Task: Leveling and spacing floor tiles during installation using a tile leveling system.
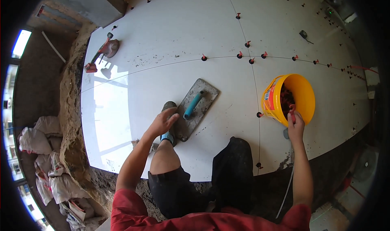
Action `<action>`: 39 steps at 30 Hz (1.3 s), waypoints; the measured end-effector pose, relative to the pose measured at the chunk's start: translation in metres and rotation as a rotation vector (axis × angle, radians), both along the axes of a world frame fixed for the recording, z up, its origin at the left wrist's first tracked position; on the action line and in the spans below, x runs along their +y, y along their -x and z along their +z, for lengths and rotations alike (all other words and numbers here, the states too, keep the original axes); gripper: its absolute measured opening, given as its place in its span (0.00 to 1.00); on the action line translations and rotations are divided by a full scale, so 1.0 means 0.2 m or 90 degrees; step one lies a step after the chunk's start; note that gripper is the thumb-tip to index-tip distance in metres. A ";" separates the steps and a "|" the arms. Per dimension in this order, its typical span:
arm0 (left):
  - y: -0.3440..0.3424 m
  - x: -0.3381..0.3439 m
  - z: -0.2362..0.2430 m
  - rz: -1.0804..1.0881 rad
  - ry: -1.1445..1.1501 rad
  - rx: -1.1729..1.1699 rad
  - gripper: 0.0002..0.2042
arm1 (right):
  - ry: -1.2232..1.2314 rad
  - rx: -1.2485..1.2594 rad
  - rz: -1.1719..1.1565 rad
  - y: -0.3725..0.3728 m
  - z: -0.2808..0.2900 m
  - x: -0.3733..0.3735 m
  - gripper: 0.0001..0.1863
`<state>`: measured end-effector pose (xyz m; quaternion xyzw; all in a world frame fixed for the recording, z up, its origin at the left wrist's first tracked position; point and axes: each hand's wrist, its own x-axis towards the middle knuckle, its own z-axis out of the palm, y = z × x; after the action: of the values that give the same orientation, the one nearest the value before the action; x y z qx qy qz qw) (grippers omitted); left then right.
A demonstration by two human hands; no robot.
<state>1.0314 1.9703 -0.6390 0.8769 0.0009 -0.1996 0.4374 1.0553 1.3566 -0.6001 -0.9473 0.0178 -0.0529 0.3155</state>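
At the front rim of a yellow bucket (305,93), my right hand (297,125) pinches a small red tile leveling clip (291,112). Inside the bucket lies a heap of dark and red clips (287,101). My left hand (164,121) hovers over my foot with its thumb apart from the fingers and nothing in it. Close beside that hand, a grey rectangular float (203,103) with a blue handle (194,105) lies on the large white tiles (162,78). Several red and black leveling clips (248,44) stand along the tile joints.
A red and black suction tool (106,51) stands at the far left of the tiles. A small dark object with a tail (304,36) lies at the far right. White sacks (36,141) are piled at the left, beyond a rough mortar edge (73,121). A thin pale hose (287,188) runs beside my right forearm.
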 end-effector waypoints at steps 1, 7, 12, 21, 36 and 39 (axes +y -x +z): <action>0.13 0.05 0.10 -0.029 0.032 0.081 0.30 | -0.038 -0.006 -0.003 -0.02 -0.05 0.04 0.13; 0.55 -0.08 0.43 0.180 0.326 0.205 0.31 | 0.020 -0.025 0.004 -0.04 -0.19 0.00 0.23; 0.65 -0.53 0.71 0.155 0.343 0.390 0.32 | 0.016 -0.027 0.002 0.00 -0.11 -0.13 0.22; 0.68 -0.68 0.87 0.164 0.318 0.262 0.32 | 0.147 0.048 0.116 0.08 0.00 -0.07 0.26; 0.83 0.31 0.21 0.186 0.514 0.244 0.26 | 0.202 0.145 0.137 0.01 -0.01 0.00 0.22; 0.87 0.33 0.23 0.215 0.571 0.308 0.26 | 0.224 0.139 0.146 -0.04 -0.03 -0.02 0.23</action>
<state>0.8582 2.0372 -0.5931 0.5205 0.1575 -0.3035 0.7824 1.0627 1.3521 -0.6055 -0.9836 -0.0655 0.0837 0.1459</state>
